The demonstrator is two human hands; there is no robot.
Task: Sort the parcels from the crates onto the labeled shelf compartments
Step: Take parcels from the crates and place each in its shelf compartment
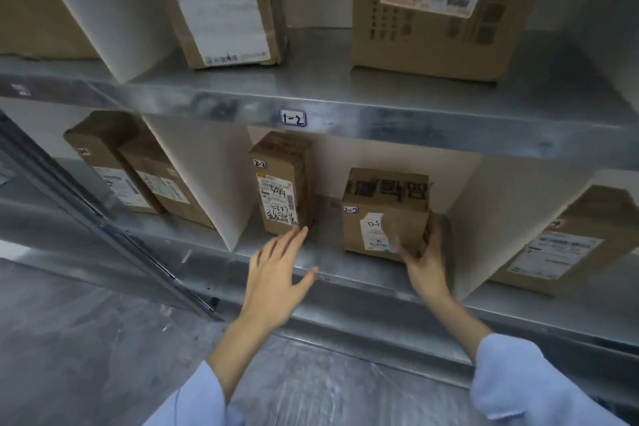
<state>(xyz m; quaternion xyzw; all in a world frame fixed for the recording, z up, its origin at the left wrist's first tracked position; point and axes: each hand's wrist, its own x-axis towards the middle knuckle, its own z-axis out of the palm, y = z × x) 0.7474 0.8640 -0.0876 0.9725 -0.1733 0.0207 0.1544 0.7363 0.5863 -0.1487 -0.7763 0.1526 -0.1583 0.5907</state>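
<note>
**Item 1. Square parcel [385, 214], handwritten 2-2.** It stands on the lower shelf [345, 273], below and right of the 1-2 tag [293, 117]. The right hand [423, 254] grasps its lower right corner with fingers wrapped round the side. This is judged to be seating it where its mark belongs.

**Item 2. Tall parcel [281, 183], also marked 2-2.** It stands upright directly below the 1-2 tag, label outward for reading. The left hand [276, 273] is released, fingers straight and spread, tips just beside the parcel's base. Whether they touch it cannot be told. The hand is likely steadying or keeping a gap.

**Item 3. White divider [207, 183].** It sits below and left of the 1-2 tag, walling off 2 further parcels.

**Not legible or not shown.**
- No crates are in view.
- The lower compartment's own tag is not seen.
- The 2 parcels above the 1-2 tag are cut off at the top.
- A parcel [567, 245] far right of the tag is part-hidden by another divider.
- The printed labels are blurred.
</note>
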